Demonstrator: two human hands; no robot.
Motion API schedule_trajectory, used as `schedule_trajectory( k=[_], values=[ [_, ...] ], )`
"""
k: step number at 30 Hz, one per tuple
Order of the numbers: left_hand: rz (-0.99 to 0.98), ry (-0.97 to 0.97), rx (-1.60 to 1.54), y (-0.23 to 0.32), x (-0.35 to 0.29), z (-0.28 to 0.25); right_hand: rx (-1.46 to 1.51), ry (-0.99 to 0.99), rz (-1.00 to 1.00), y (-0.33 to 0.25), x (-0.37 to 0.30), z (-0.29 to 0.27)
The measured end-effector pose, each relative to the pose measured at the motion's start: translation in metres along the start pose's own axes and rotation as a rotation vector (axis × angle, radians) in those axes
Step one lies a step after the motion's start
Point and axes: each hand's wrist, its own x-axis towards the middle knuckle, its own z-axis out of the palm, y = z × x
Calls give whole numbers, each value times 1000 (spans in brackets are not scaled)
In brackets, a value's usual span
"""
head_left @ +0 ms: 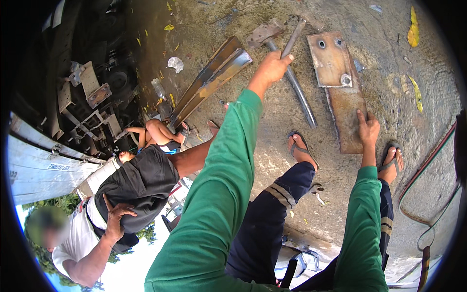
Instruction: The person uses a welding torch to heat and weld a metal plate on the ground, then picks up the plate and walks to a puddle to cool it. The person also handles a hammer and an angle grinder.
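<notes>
My left hand (270, 69) is closed around a short metal rod (294, 38), which sticks out beyond the fist, away from me. A sledgehammer with a rusty head (264, 34) lies by that hand. Its steel handle (301, 97) passes under the fist and runs back toward my feet. To the right, a long rusty steel plate (343, 114) lies on the ground. A smaller plate with round holes (332, 63) covers its far end. My right hand (368, 127) rests on the long plate's near right edge, index finger stretched out, gripping nothing visible.
Long steel angle pieces (209, 78) lie left of the hammer. A standing person in dark shorts (143, 187) is at left, with another person (160, 136) low behind. Vehicle undercarriage parts (90, 92) fill the far left. Hoses (428, 170) run at right; my sandalled feet (302, 148) stand near the plate.
</notes>
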Motion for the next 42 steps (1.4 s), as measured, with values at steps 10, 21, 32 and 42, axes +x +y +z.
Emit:
schedule_trajectory(
  k=[10,21,32,42],
  values=[
    [-338,394,-882,-125,-77,-29,138,119,-83,1,8,2],
    [-104,715,216,-106,-132,-76,36,66,-248,-99,-73,-73],
    [205,694,-61,140,-417,-260,22,-100,-346,-223,-229,-230],
    [-35,1108,196,138,-659,-352,29,-65,-488,-301,-347,-346]
  ],
)
